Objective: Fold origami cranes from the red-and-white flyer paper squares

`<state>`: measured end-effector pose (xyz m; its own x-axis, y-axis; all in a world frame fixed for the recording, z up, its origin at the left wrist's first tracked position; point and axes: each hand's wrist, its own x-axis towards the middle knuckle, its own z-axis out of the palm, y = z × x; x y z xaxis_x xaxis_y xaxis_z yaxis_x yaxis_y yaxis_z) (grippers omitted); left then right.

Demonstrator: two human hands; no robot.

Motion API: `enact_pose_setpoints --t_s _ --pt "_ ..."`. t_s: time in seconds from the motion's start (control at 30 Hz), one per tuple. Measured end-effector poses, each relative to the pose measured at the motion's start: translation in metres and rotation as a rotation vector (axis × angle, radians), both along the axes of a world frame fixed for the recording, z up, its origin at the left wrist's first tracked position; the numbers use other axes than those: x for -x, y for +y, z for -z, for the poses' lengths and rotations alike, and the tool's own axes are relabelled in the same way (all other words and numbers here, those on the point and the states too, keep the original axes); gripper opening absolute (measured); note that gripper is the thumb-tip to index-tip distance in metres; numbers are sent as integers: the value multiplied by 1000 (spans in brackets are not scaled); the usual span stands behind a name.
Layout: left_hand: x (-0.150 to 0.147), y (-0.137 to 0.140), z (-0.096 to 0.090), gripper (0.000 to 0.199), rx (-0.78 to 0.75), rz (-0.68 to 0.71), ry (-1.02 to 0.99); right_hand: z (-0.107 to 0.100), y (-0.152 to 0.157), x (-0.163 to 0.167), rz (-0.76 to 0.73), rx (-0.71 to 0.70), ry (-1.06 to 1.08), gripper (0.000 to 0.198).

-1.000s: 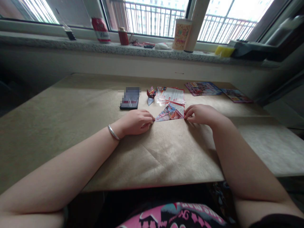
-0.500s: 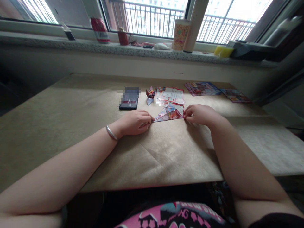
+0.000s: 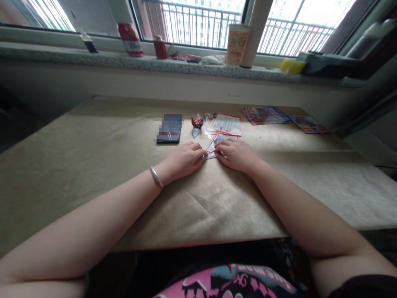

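Note:
A folded sheet of printed paper lies on the table, a pale side and a slanted crease showing. My left hand, with a silver bangle at the wrist, pinches its left corner. Over the sheet's right part rests my right hand, fingers curled and pressing on it close to the left fingertips. Much of the sheet is hidden beneath the right hand. Just behind it are a stack of printed sheets and a small folded paper piece.
A phone lies left of the folded piece. Colourful printed sheets are at the back right, with another pile beside them. The stone windowsill carries a red can, a paper cup and other items.
My right hand has moved left from the sheet's right edge onto its middle. My left hand has shifted slightly right, still at the left corner.

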<state>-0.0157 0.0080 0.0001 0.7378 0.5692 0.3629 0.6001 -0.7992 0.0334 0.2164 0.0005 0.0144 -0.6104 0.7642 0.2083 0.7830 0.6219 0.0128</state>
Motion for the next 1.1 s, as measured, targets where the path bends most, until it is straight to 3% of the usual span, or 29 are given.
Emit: enact_pose_setpoints --t_s 0.17,0.47,0.67,0.83,1.1 --pt "-5 1 1 22 -24 -52 0 0 1 5 18 -23 -19 28" --pt "-3 3 -2 21 -93 -8 39 3 -1 14 87 -167 -57 26" --pt "-2 2 -2 19 -140 -30 44 3 -3 13 161 -146 32 24" --pt "-4 1 -3 23 -193 -25 6 1 -10 21 136 -90 148 20" --pt "-3 0 -2 19 -132 21 -172 0 -18 33 96 -61 247 17"
